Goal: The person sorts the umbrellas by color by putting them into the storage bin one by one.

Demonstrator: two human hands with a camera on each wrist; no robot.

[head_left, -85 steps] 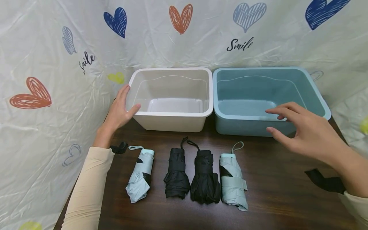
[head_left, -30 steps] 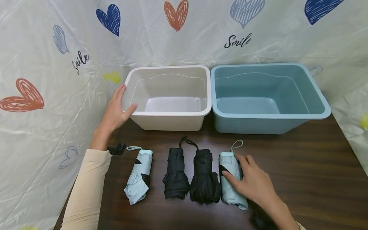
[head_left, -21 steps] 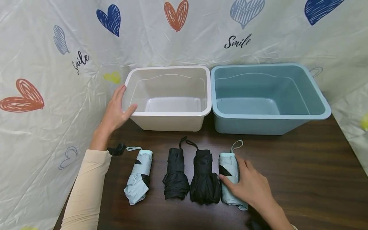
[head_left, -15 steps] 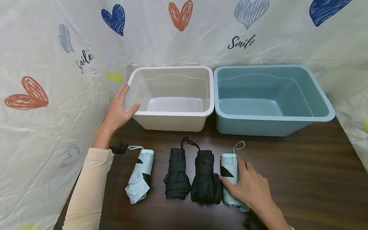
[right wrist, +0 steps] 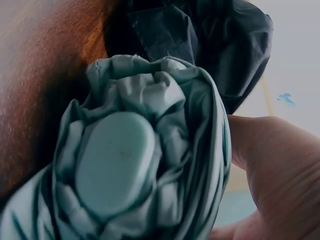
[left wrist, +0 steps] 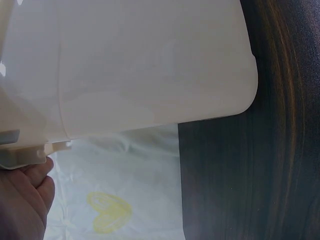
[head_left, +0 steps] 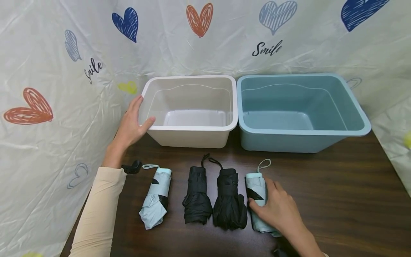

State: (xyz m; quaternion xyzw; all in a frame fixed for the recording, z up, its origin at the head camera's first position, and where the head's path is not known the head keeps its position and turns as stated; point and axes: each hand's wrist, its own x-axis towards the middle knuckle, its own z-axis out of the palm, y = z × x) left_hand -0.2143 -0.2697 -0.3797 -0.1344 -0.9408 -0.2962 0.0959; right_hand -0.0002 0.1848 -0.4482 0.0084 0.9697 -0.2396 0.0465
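My right hand (head_left: pixel 282 208) grips a mint-green folded umbrella (head_left: pixel 255 184) at the right end of a row, thumb on its left side and fingers along its right. The right wrist view shows that umbrella's pale oval end cap (right wrist: pixel 116 162) amid bunched fabric, with black umbrella fabric (right wrist: pixel 215 45) beside it. My left hand (head_left: pixel 129 125) holds the left side of a white bin (head_left: pixel 189 137), its thumb on the front corner of the rim; in the left wrist view the fingers (left wrist: pixel 42 185) curl under the rim. Two black folded umbrellas (head_left: pixel 197 196) and a pale blue folded umbrella (head_left: pixel 156 200) lie to the left.
A blue bin (head_left: pixel 289 142) stands right beside the white one; no items show inside either. The dark wooden table (head_left: pixel 353 185) runs under everything. A white sheet printed with hearts (head_left: pixel 192 53) hangs behind and at the left.
My right hand has come down from over the blue bin's front edge and taken hold of the mint-green umbrella, whose lower end has shifted slightly right. My left hand has stayed on the white bin.
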